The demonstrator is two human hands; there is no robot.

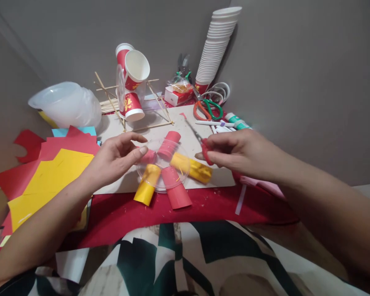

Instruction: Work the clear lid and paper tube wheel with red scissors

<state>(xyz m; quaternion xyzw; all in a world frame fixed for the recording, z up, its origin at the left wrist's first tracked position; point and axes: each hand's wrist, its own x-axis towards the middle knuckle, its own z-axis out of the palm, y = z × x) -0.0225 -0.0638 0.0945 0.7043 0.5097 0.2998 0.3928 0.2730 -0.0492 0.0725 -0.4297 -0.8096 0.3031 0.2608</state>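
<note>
My right hand [234, 152] grips a small pair of scissors [207, 152] by the red handles. The blades point up and away to the left, with a small red scrap [183, 116] at the tip. My left hand [119, 156] is open, thumb and fingers apart, at the left of a clear plastic disc [185, 174]. Around the disc several paper tubes fan out: a red tube [169, 144] at the back, a yellow tube [200, 170] at the right, a red tube [178, 193] and a yellow tube [145, 193] in front. Another red tube is partly hidden by my left thumb.
Cut paper sheets [52, 172] pile at the left beside translucent plastic bowls [64, 105]. Behind stand red paper cups [132, 102] in a stick frame [154, 126]. Stacked cups [214, 49], larger scissors [214, 111] and a glue tube [237, 121] are at the back right.
</note>
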